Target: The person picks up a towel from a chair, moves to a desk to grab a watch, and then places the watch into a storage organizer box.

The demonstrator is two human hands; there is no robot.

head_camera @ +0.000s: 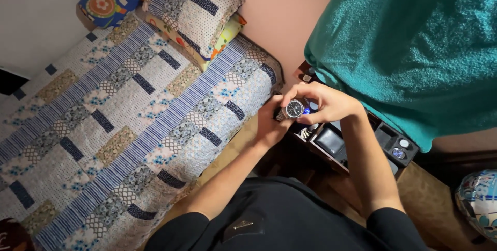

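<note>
Head view: wristwatch (293, 109) pinched between right hand (323, 103) and left hand (270, 124) fingers.

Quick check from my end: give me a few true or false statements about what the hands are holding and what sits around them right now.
1. Both hands hold a wristwatch with a dark dial. True: the left hand and the right hand both grip it.
2. The watch lies flat on the bed. False: it is held up in the air, beside the patchwork quilt.
3. An open box with compartments sits below the hands, with another watch in it. True.
4. A red towel hangs above the box. False: the towel is teal.
5. No pillows are on the bed. False: a patchwork pillow lies at its head.
</note>
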